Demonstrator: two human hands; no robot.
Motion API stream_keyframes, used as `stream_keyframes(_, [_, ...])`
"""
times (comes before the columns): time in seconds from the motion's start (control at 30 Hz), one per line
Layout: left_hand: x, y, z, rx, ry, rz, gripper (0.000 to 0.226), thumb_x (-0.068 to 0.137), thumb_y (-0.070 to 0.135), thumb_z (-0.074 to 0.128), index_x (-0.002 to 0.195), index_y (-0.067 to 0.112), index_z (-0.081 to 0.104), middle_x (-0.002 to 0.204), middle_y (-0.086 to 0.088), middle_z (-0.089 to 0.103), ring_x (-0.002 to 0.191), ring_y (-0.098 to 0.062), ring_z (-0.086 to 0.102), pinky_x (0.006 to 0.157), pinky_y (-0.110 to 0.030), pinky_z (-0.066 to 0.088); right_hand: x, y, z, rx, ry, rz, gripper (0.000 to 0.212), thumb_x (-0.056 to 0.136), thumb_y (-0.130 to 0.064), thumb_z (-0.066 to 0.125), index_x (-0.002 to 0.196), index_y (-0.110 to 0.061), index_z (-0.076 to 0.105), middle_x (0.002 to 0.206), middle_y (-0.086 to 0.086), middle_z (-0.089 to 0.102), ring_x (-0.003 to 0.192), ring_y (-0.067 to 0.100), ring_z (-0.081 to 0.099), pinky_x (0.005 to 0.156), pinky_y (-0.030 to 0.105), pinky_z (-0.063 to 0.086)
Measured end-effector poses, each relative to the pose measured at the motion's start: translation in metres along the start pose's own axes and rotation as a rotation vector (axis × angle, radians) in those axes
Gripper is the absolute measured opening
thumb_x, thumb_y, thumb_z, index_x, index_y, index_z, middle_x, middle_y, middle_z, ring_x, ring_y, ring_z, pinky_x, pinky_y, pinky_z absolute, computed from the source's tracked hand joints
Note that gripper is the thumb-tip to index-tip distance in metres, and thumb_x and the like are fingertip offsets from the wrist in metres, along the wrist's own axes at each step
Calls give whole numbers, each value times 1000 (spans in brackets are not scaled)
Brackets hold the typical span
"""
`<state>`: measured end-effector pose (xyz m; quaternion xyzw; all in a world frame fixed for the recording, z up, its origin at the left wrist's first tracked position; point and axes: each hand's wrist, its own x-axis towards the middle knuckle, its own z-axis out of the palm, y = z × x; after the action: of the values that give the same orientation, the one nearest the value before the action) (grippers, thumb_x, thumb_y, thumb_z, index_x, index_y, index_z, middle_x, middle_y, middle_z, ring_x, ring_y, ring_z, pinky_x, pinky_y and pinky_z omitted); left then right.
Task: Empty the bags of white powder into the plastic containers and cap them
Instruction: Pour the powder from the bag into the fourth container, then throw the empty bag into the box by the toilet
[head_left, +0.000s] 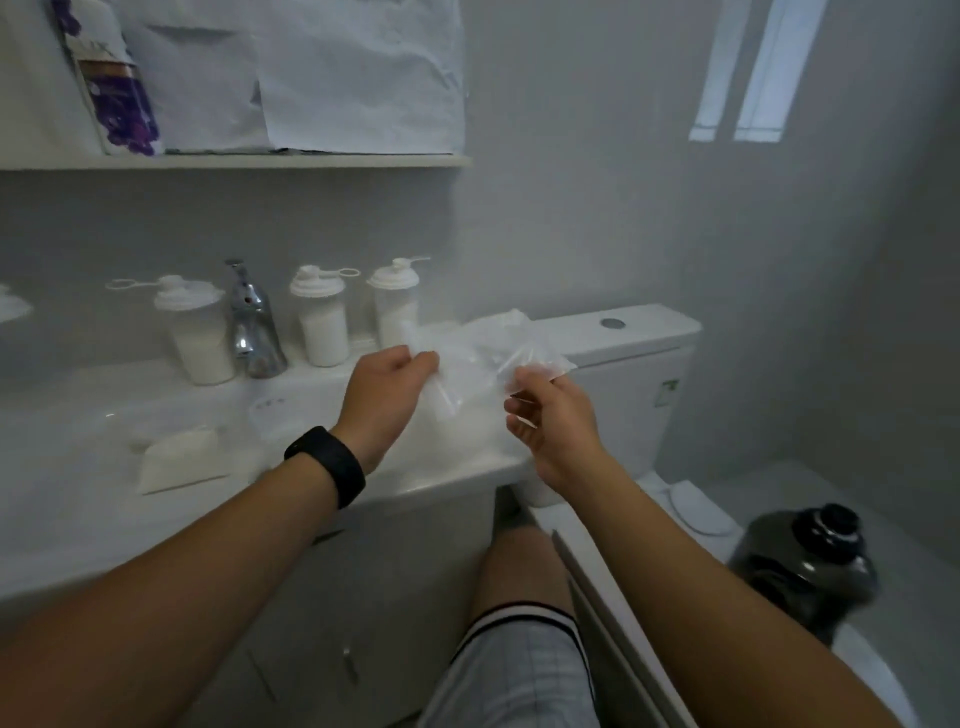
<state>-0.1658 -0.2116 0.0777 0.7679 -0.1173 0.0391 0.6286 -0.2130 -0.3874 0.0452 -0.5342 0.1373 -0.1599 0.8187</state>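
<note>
Left hand (387, 387) and right hand (545, 415) each pinch the bag (467, 415) mouth over the table (78, 441); three capped containers (318, 317) stand far.

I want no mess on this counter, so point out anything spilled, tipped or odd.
No spill shows. The three containers stand upright and capped by the tap. One odd spot: the bag that the left hand and right hand grip sits near the counter's right edge.

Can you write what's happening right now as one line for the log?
step: opening bag | left hand: pinches clear powder bag | right hand: pinches same bag | three capped containers by tap
</note>
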Motion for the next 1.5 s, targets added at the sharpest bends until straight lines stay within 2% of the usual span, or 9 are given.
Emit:
stream_keyframes(0.23, [-60, -10, 96, 184, -266, 161, 49, 101, 23, 63, 56, 16, 44, 56, 11, 46, 54, -3, 43, 55, -16, 33, -51, 18, -124, 147, 115, 51, 4, 98, -18, 65, 99, -15, 67, 79, 2, 66, 65, 13, 60, 61, 26, 52])
stream_keyframes(0.4, [-105, -31, 143, 254, -426, 253, 41, 103, 29, 56, 65, 17, 53, 70, 2, 54, 62, -8, 50, 56, -14, 38, -84, 68, -189, 222, 190, 98, 11, 99, -19, 62, 107, -13, 64, 83, 4, 66, 66, 14, 60, 59, 26, 51])
stream_keyframes(0.53, [-128, -58, 172, 420, -584, 241, 48, 102, 50, 48, 61, 26, 54, 63, 7, 50, 61, -10, 53, 58, -26, 42, -101, 132, -220, 346, 311, 203, 29, 96, -18, 65, 121, -5, 62, 102, 17, 67, 81, 25, 63, 68, 33, 52])
stream_keyframes(0.67, [-153, -90, 200, 500, -832, 130, 55, 105, 35, 49, 54, 19, 35, 50, 4, 37, 49, -8, 41, 58, -24, 34, -119, 190, -247, 353, 394, 314, 28, 101, -9, 56, 125, 3, 61, 98, 19, 73, 77, 23, 71, 62, 31, 57])
stream_keyframes(0.93, [-176, -154, 233, 587, -1140, -106, 55, 106, 29, 50, 54, 16, 36, 42, 6, 28, 43, -11, 26, 58, -32, 29, -154, 260, -283, 287, 414, 474, 24, 100, 6, 45, 103, -2, 68, 75, 11, 62, 61, 17, 56, 49, 22, 44])
stream_keyframes(1.1, [-181, -172, 251, 722, -1284, -75, 45, 104, 28, 49, 65, 7, 51, 54, 0, 35, 49, -13, 33, 50, -15, 29, -168, 297, -309, 314, 455, 650, 20, 81, -6, 64, 101, -6, 64, 79, 11, 47, 65, 17, 43, 50, 22, 38])
stream_keyframes(1.27, [-188, -189, 267, 796, -1443, -82, 37, 104, 29, 49, 75, 11, 62, 64, 2, 54, 58, -17, 46, 56, -29, 35, -182, 318, -336, 224, 511, 731, 18, 100, 5, 50, 99, -4, 65, 80, 11, 66, 66, 16, 61, 51, 20, 50])
stream_keyframes(1.37, [-189, -196, 271, 827, -1542, -25, 33, 107, 33, 45, 101, 17, 73, 105, 0, 72, 89, -22, 65, 80, -35, 54, -189, 332, -356, 140, 565, 752, 17, 102, 2, 50, 112, -3, 62, 95, 16, 69, 80, 26, 66, 60, 31, 58])
stream_keyframes(1.5, [-191, -202, 269, 892, -1579, 94, 33, 107, 36, 44, 123, 26, 72, 125, 6, 68, 108, -16, 63, 96, -41, 54, -198, 347, -378, 22, 650, 794, 25, 99, 4, 51, 121, -4, 60, 113, 26, 65, 96, 38, 62, 90, 58, 55])
